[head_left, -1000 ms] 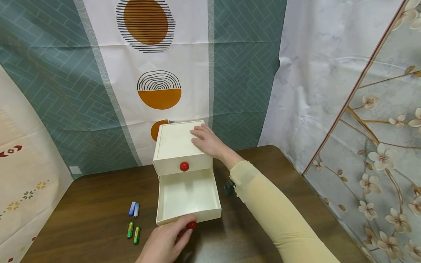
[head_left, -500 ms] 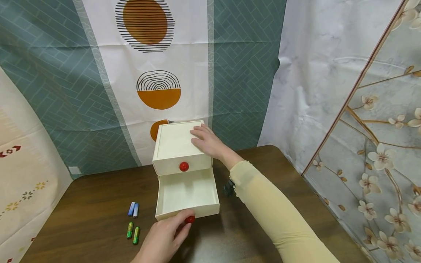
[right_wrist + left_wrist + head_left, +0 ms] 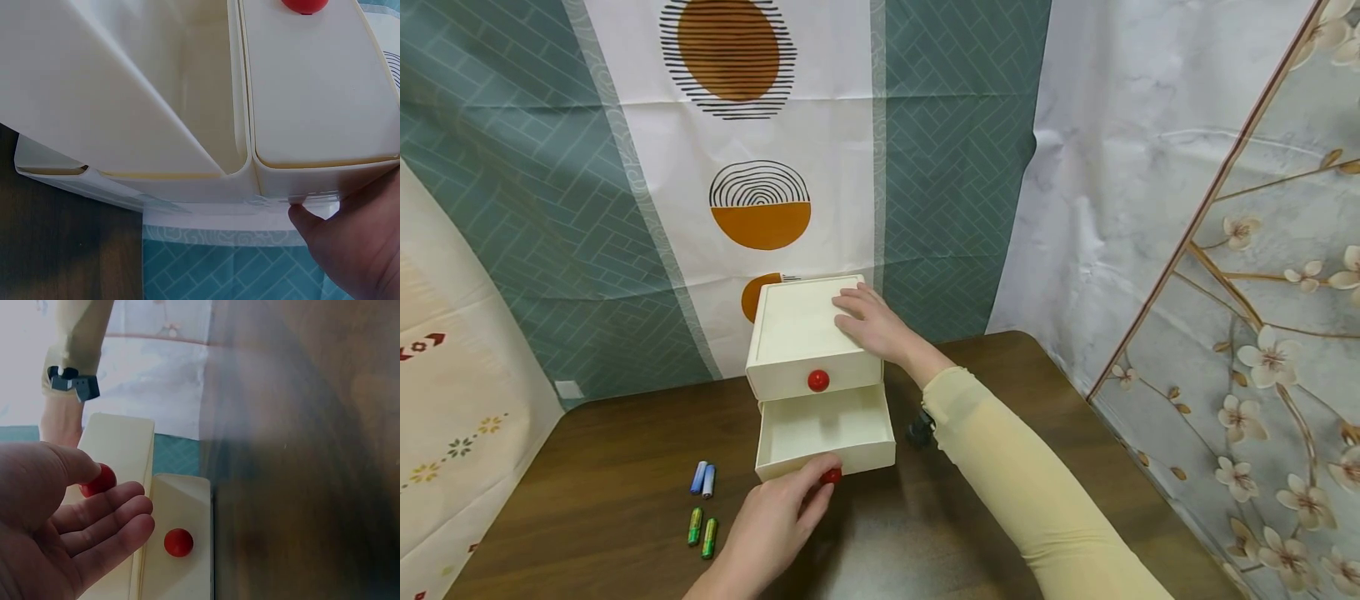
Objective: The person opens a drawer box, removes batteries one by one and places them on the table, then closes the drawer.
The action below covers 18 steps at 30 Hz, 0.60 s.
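A white drawer unit (image 3: 808,321) with red round knobs stands on the table; its middle drawer (image 3: 823,423) is pulled part way out and looks bare inside. My left hand (image 3: 778,512) pinches this drawer's red knob (image 3: 100,481) between thumb and forefinger, the other fingers loosely bent beneath. Below it in the left wrist view, another knob (image 3: 179,542) marks the closed bottom drawer. My right hand (image 3: 876,325) lies on the unit's top near the right edge, fingers spread, with its thumb (image 3: 305,220) at the side wall. The top drawer (image 3: 319,87) is closed.
Two blue batteries (image 3: 703,479) and two green batteries (image 3: 702,532) lie on the dark wooden table (image 3: 602,500), left of the drawer unit. Behind the table hangs a patterned cloth (image 3: 955,183), and a flowered panel (image 3: 1247,383) is at the right.
My left hand has pushed the middle drawer inward, so less of it sticks out now. My right hand keeps its place on top. The batteries have not moved.
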{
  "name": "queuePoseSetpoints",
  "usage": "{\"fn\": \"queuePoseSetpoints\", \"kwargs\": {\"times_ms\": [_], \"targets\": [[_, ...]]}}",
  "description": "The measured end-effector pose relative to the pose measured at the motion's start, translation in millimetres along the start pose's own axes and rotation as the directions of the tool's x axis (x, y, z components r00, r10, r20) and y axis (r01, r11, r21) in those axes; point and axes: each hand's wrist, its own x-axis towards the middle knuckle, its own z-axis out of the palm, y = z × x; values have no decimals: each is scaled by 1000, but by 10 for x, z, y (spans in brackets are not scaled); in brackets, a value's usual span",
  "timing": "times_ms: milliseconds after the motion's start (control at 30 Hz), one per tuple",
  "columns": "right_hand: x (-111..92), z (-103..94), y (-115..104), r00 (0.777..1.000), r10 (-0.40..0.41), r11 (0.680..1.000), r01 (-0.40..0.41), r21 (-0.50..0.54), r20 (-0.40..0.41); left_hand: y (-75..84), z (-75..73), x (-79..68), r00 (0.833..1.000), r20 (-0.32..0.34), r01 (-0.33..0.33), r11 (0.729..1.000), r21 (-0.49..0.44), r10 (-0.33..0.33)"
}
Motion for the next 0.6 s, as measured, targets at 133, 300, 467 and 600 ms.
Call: {"fn": "queuePoseSetpoints", "kwargs": {"times_ms": [133,300,467,600], "targets": [[-12,-9,-14,1000,3,1000,-3,7,2,-44,27,80,1000,-11,3,1000,24,-3],[-12,-8,-12,1000,-2,1000,2,-2,2,-102,57,174,999,-41,-4,999,40,5],[-7,-5,-4,1000,-4,1000,4,-13,-4,-148,80,257,998,-61,9,998,57,-5],[-2,-1,1,1000,-4,1000,3,-15,-6,-188,92,325,999,-37,39,998,51,-37]]}}
